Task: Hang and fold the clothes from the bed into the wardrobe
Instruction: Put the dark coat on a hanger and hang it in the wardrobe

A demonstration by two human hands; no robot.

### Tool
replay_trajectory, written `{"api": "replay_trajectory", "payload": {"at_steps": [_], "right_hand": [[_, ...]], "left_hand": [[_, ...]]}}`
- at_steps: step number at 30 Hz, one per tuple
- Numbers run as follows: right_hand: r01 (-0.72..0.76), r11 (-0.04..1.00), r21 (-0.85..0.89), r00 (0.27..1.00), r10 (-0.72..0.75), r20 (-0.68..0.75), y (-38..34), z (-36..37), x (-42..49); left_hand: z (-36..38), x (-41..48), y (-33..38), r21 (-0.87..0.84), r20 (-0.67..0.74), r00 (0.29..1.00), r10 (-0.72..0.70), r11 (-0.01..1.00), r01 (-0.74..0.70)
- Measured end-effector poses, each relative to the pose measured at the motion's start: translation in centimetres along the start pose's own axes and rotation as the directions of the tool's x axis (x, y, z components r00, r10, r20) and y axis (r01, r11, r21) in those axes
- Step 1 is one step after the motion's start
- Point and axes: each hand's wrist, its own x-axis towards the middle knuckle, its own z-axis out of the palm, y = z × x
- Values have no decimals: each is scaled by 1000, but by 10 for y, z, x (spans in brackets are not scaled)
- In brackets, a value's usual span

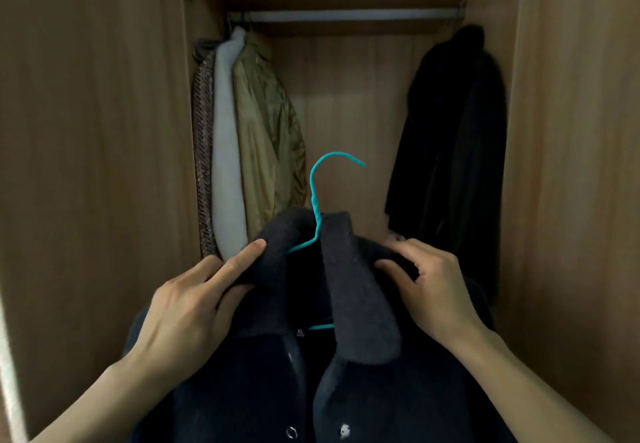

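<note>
Coat [242,390] on hanger [313,179], hands [183,307] [436,290] gripping shoulders; rail [346,15] mid-span open

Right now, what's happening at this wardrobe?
A person stands at an open wardrobe holding a dark jacket on a teal hanger. The left hand and right hand each grip it by a shoulder, beside the collar. The hook is free, well below the rail, so the jacket is not hung yet. Pale and olive garments hang at the rail's left end, a black coat at its right.
</note>
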Motion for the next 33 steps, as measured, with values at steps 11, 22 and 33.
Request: {"api": "replay_trajectory", "payload": {"at_steps": [11,22,33], "right_hand": [[40,938,345,937,-155,313,54,16,115],[245,967,71,888,-253,383,94,87,169],[310,948,76,945,-316,86,141,155,253]], "left_hand": [[16,89,-30,251,-147,989,-30,966,67],[72,138,-115,277,-213,977,23,960,38],[90,205,-173,369,-280,954,110,930,1]]}}
